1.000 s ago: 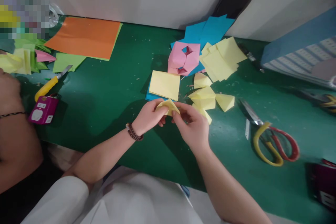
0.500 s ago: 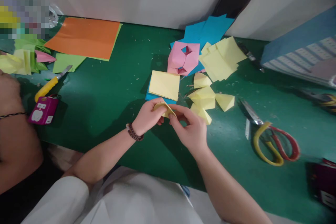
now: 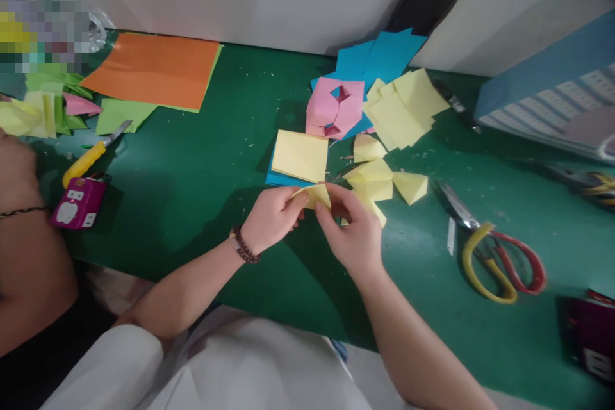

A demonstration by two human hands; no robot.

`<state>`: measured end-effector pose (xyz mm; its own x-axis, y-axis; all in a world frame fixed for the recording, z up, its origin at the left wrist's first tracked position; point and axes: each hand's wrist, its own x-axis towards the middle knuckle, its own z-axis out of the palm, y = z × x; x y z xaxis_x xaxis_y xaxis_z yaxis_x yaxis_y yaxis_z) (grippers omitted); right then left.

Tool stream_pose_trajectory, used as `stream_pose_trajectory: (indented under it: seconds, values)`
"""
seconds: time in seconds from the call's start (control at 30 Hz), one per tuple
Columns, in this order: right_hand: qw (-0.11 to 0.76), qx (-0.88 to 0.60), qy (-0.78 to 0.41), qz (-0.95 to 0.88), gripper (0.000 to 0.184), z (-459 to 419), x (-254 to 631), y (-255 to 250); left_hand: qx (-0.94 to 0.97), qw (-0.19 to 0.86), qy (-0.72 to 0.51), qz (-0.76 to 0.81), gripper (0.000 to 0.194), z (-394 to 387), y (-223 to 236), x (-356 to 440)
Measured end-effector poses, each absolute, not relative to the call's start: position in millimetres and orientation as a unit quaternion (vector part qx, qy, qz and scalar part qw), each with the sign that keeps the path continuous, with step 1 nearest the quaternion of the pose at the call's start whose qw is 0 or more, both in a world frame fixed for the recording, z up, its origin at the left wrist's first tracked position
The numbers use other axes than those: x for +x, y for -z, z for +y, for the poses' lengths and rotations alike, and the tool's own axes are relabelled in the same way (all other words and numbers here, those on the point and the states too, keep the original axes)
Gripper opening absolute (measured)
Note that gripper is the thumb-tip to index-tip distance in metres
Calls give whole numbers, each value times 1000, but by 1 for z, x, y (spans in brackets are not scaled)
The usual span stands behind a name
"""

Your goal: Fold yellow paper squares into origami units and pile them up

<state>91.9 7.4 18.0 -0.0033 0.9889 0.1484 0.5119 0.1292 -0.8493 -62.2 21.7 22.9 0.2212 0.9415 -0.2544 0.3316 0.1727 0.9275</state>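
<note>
A small folded yellow paper is held between both hands above the near middle of the green table, just nearer than a square stack of yellow paper that is laid on blue squares. By the left hand, the left end of the folded piece is pinched; the thumb is laid across its upper face, the fingers are bent beneath, and the grip is narrow. By the right hand, the lower right part is pinched, with the thumb pressed at the near edge and the index finger arched at the far side; a small gap is left between thumb and fingers behind the paper. The fingertips under the piece are hidden, so their exact contact cannot be told. A beaded bracelet is worn on the left wrist.

Folded yellow paper units are grouped just to the right, partly covered by the right hand. Beyond them, a pink folded paper model is set beside loose yellow squares, with blue sheets at the far side. Scissors with yellow and red handles are laid at right. At far left, a yellow-handled utility knife is placed beside a magenta box, near a co-worker's arm.
</note>
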Motion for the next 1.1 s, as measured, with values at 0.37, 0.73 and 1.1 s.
stream_pose_trajectory:
  seconds: [0.37,0.73,1.1]
  values:
    - [466,-481,-136,-730,23,10,99,-20,726,370,-237,530,18,20,-28,-62]
    - [567,-436,-83,-694,37,8,110,-16,323,838,-236,371,48,24,-38,-69]
    - [587,-441,-225,-640,45,3,98,-15,292,772,-394,403,35,19,-37,-65]
